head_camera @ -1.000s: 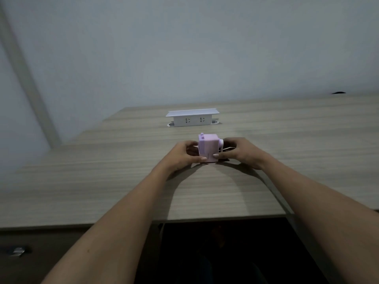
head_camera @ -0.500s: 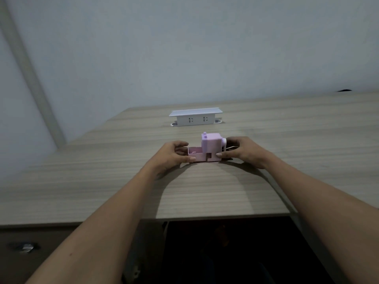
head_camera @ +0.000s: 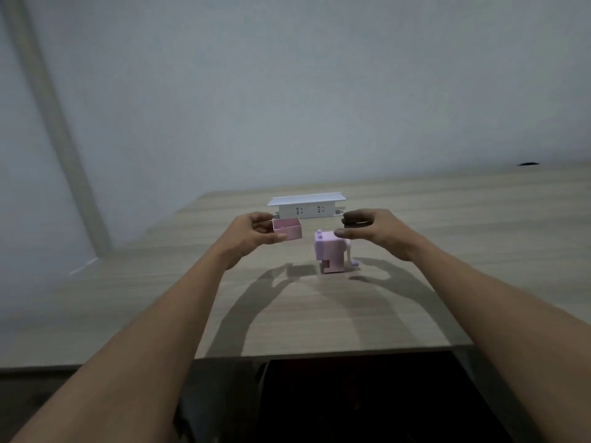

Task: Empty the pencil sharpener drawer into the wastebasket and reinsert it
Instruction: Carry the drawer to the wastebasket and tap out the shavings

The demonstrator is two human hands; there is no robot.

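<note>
So the drawer (head_camera: 287, 233) is fully out of the pencil sharpener (head_camera: 331, 252) at this point, and the left hand (head_camera: 252, 235) is pinching it by its near end, thumb under and fingers over, holding it up in the air just left of the sharpener with the open side facing up. I can't tell whether there are any shavings in it, the inside just reads as pink. The right hand (head_camera: 372, 228) is hovering just above and to the right of the sharpener, fingers loosely curled and half open, holding nothing and not touching it as far as I can tell. The sharpener itself is sitting upright on the desk (head_camera: 447, 282), with the empty slot showing low on its front and the crank sticking out on the right. A white power strip (head_camera: 307, 207) is sitting further back. No wastebasket in view anywhere, so I'm guessing the dumping and the sliding back in are both left to do.
</note>
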